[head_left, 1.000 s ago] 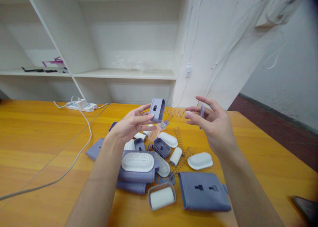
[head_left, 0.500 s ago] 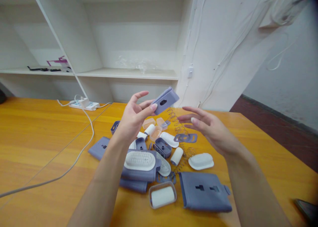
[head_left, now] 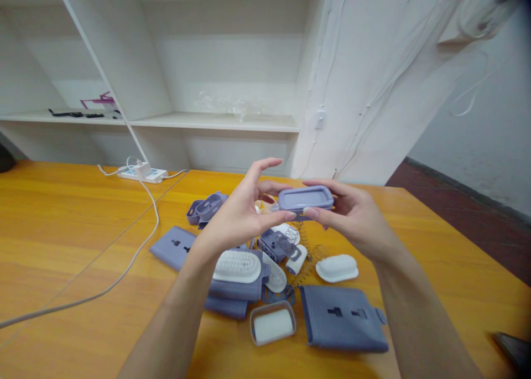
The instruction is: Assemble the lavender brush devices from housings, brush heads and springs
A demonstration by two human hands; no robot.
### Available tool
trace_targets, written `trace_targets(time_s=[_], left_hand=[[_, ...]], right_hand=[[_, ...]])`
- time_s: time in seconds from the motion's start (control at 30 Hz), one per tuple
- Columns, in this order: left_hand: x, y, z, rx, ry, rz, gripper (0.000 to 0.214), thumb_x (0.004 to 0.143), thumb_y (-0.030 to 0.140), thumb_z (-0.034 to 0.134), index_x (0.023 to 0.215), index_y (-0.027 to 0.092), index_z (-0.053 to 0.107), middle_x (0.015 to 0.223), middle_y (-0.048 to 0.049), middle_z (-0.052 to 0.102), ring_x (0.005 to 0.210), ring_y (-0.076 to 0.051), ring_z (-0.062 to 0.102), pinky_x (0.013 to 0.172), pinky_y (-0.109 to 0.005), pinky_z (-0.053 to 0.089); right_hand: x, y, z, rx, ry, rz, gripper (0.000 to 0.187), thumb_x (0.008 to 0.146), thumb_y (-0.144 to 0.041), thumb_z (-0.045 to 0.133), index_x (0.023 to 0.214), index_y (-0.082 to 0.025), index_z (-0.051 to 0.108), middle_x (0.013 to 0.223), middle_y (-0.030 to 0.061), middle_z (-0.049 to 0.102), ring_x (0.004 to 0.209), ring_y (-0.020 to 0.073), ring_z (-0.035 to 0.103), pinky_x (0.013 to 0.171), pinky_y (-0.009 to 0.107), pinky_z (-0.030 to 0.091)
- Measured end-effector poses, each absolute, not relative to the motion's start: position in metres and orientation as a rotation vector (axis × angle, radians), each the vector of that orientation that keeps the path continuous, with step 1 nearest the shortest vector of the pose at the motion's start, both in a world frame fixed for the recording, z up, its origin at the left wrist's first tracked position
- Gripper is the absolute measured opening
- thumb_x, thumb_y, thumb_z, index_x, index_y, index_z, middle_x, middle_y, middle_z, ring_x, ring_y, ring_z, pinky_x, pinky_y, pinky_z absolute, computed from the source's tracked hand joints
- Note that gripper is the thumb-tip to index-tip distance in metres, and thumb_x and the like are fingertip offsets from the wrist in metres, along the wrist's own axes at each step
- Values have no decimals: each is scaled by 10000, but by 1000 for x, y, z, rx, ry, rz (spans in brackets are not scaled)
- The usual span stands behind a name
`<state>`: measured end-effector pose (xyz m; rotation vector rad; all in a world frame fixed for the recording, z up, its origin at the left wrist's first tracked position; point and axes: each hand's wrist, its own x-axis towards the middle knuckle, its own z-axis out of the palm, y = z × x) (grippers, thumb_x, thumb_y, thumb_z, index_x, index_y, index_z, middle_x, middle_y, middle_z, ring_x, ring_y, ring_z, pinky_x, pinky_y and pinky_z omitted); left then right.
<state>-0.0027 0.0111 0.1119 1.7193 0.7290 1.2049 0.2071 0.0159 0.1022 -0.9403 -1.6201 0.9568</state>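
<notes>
A small lavender oblong housing point(head_left: 306, 197) is held level above the table between both hands. My left hand point(head_left: 243, 216) pinches its left end with thumb and fingers, the index finger raised. My right hand point(head_left: 352, 218) grips its right end with thumb under and fingers over. Below them lies a heap of lavender and white plastic parts: a white brush head point(head_left: 237, 265) on a lavender body, metal springs point(head_left: 309, 254), a white oval cap point(head_left: 337, 268) and a white roller point(head_left: 297, 259).
The orange wooden table point(head_left: 62, 240) carries a flat lavender plate with slots point(head_left: 342, 318), another plate point(head_left: 173, 247), a clear box holding a white roller point(head_left: 272, 323), a white power strip point(head_left: 141, 173) with its cable, and a dark phone point(head_left: 514, 351) at the right edge. White shelves stand behind.
My right hand dropped the small lavender ring onto the pile, then came in and took the right end of the housing. The left hand turned the housing flat and moved it right.
</notes>
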Motion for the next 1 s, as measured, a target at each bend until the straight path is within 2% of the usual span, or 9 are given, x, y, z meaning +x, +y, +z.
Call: trace_targets(time_s=[0.1, 0.2, 0.3, 0.37, 0.47, 0.57, 0.67, 0.83, 1.0], left_hand=[[-10, 12, 106, 1757, 806, 1196, 769, 727, 262, 774, 1390, 257, 386, 1208, -125, 633, 1163, -268, 574, 1008, -402, 387], [-30, 5, 93, 1940, 1013, 953, 873, 690, 372, 791, 1440, 273, 355, 1345, -142, 547, 1262, -298, 498, 1053, -433, 356], [-52, -10, 76, 2150, 1152, 431, 1063, 549, 495, 841, 1464, 277, 345, 1479, -146, 423, 1352, -363, 390, 1092, -480, 307], [-61, -20, 65, 2235, 1255, 213, 1140, 446, 509, 865, 1450, 284, 376, 1424, -140, 486, 1313, -399, 423, 1075, -521, 310], [-63, -28, 56, 2332, 1398, 109, 952, 472, 424, 847, 1348, 273, 508, 1314, -118, 584, 1225, -393, 502, 1034, -508, 340], [-57, -24, 61, 2342, 1426, 138, 731, 530, 413, 809, 1213, 248, 605, 1153, -100, 662, 1057, -346, 600, 893, -415, 434], [-48, -10, 75, 2309, 1441, 264, 665, 595, 492, 764, 1188, 234, 611, 1061, -92, 679, 931, -308, 629, 775, -364, 454], [-30, 16, 94, 2326, 1292, 532, 671, 640, 516, 750, 1234, 245, 593, 1093, -78, 679, 987, -302, 622, 827, -362, 448], [-13, 30, 99, 2303, 1410, 710, 747, 631, 595, 736, 1248, 202, 585, 1122, -108, 670, 996, -335, 621, 821, -391, 456]], right_hand=[[213, 22, 99, -952, -1544, 918, 374, 634, -355, 845, 935, -175, 714, 850, 44, 729, 742, 182, 673, 644, 292, 576], [224, 31, 95, -987, -1366, 887, 323, 659, -377, 828, 882, -176, 708, 825, 28, 720, 740, 159, 671, 672, 275, 584], [237, 40, 92, -1109, -1175, 814, 309, 695, -436, 788, 797, -159, 696, 740, 24, 692, 604, 113, 627, 502, 191, 525], [245, 43, 91, -1198, -1089, 736, 318, 712, -459, 766, 747, -154, 685, 634, 8, 644, 495, 81, 560, 370, 142, 407], [251, 44, 91, -1166, -1020, 760, 301, 722, -445, 754, 726, -154, 676, 576, -9, 600, 432, 76, 519, 324, 149, 371], [252, 42, 92, -1113, -983, 849, 274, 721, -416, 757, 805, -161, 697, 645, 0, 647, 436, 96, 562, 361, 187, 465], [251, 40, 94, -1085, -954, 885, 281, 725, -404, 756, 878, -173, 709, 722, 15, 689, 473, 120, 606, 421, 240, 555], [254, 37, 98, -961, -906, 868, 240, 726, -370, 774, 865, -185, 709, 764, 16, 702, 627, 168, 678, 585, 348, 641], [257, 30, 107, -878, -887, 772, 245, 753, -367, 767, 924, -199, 713, 826, 13, 711, 687, 168, 694, 740, 410, 635]])
